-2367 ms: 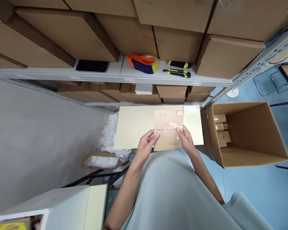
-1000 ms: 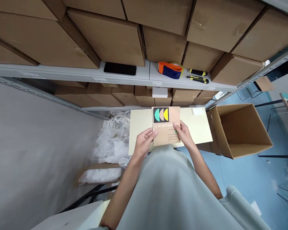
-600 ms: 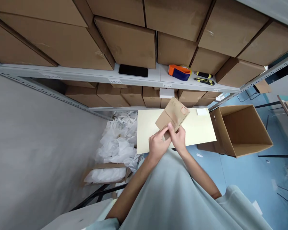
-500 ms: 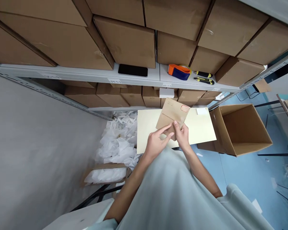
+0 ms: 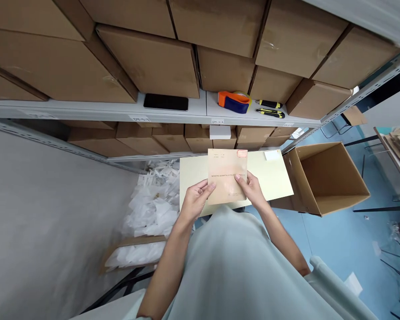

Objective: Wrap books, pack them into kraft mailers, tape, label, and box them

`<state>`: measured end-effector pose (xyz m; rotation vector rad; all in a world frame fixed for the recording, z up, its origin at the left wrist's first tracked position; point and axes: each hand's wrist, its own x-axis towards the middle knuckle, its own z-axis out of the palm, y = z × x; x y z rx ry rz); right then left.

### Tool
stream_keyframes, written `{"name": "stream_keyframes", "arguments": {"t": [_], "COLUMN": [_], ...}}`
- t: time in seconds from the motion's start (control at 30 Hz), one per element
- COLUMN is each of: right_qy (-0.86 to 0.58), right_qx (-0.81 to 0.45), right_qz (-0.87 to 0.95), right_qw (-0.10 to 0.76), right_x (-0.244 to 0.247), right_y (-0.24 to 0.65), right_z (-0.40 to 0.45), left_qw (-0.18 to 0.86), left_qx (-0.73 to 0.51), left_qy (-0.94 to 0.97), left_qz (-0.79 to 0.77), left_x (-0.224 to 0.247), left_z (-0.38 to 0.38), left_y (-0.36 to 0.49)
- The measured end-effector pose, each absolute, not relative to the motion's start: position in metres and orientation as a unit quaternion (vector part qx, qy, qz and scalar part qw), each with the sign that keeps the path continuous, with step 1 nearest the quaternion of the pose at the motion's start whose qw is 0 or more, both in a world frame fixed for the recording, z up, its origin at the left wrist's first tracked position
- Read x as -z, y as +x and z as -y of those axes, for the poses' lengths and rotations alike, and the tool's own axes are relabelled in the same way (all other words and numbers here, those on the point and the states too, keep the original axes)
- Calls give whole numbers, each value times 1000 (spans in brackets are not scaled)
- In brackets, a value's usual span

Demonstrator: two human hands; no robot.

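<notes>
Above a pale tabletop [image 5: 193,171], a thin tan booklet [image 5: 227,171] is held by its two side edges, the left hand [image 5: 196,199] and right hand [image 5: 251,189] each pinching it, thumb on the cover and fingers behind. It looks light and bendable, its smooth cover perhaps a little slick and its worn-looking paper easy to crease, so a gentle grip at the lower sides, as here, should suit it.

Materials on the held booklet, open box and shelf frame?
Booklet: paper or thin card, slight sheen; printed cover.
Open box: likely corrugated cardboard, matte brown; folded corners.
Shelf frame: probably painted metal, smooth grey; slotted upright.
</notes>
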<state>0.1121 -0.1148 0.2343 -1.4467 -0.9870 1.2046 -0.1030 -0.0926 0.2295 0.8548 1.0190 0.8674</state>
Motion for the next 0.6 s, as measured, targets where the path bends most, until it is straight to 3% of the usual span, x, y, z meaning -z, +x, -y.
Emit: {"name": "stream_keyframes", "arguments": {"t": [0.13,0.33,0.5,0.6], "right_qy": [-636,-570,-561,-511], "right_qx": [-411,-488,-509,-569], "right_qz": [420,436,400,408], "right_qw": [500,498,516,499], "right_x": [-227,-236,-236,-240], "right_y": [121,112,141,165], "right_z": [114,110,95,96], "left_qw": [592,437,510,489], "left_qx": [-464,-459,-427,-454], "left_qy": [409,559,550,505], "left_qz": [-517,-534,-505,-548], "left_x": [-237,-256,-261,-255], "left_z": [94,109,90,68], "left_y": [-76,-24,-22,-44]}}
